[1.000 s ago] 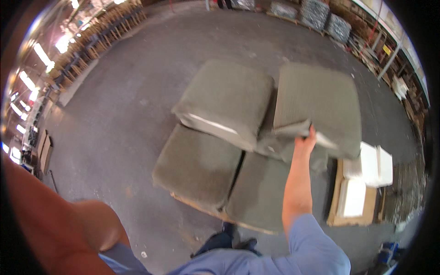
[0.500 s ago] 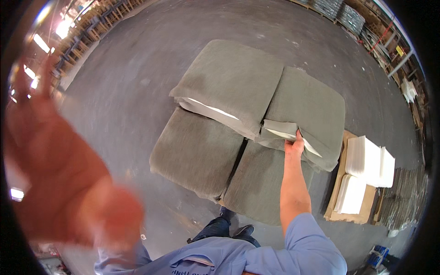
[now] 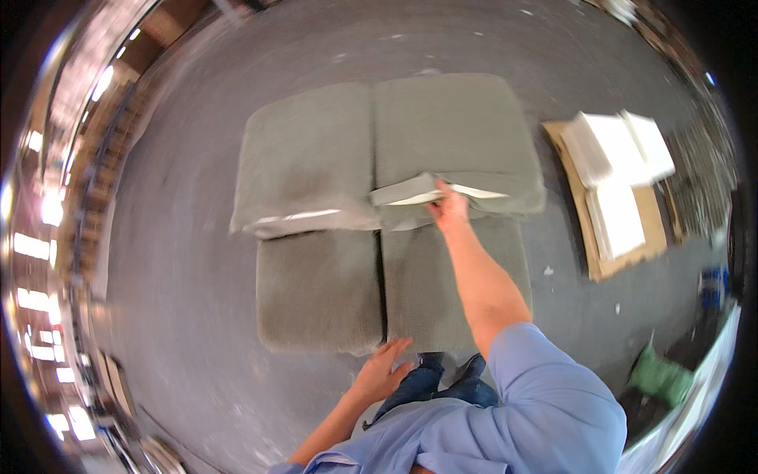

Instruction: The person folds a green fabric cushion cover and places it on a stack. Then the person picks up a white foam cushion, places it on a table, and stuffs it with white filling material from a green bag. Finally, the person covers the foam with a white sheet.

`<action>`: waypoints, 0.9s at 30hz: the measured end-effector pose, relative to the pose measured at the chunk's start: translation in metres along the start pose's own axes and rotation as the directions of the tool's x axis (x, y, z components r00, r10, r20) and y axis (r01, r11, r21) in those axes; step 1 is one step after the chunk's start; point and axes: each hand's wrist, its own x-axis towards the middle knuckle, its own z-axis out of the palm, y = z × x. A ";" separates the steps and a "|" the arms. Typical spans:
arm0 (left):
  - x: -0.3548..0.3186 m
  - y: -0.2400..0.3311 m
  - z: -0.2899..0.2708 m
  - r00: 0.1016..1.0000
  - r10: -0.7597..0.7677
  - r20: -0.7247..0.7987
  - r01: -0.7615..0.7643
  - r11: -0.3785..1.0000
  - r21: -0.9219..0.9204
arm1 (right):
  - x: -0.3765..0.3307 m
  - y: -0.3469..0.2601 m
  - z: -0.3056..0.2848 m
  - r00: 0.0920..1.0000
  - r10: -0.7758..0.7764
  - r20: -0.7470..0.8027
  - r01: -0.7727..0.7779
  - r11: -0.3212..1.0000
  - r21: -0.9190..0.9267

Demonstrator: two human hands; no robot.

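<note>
The grey-green cushion (image 3: 458, 134) is lying on the far right of four on the floor; my right hand (image 3: 448, 210) is pinching its pale front flap (image 3: 410, 192). My left hand (image 3: 381, 371), fingers spread, is touching the near cushion (image 3: 320, 288). White slabs (image 3: 620, 150) are sitting on brown cardboard (image 3: 655, 229) at right.

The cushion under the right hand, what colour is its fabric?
Grey-green fabric on the cushion, with a white underside at the edge the right hand grips; head view.

A warehouse or workshop: bare concrete floor (image 3: 197, 261), storage racks (image 3: 87, 158) (ceiling lights above), stacked foam slabs (image 3: 624, 150).
</note>
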 end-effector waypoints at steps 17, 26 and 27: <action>0.179 -0.073 0.023 0.887 -0.462 0.005 0.406 0.774 -0.486 | -0.135 -0.062 -0.339 0.984 -0.135 -0.116 -0.024 0.546 -0.838; 0.200 -0.085 0.047 0.791 -0.576 0.207 0.585 0.613 -0.531 | -0.130 0.027 -0.478 0.918 0.065 -0.392 -0.069 0.998 0.002; 0.204 -0.080 0.052 0.778 -0.582 0.235 0.608 0.606 -0.512 | -0.131 0.050 -0.498 0.878 0.073 -0.473 -0.033 0.995 0.091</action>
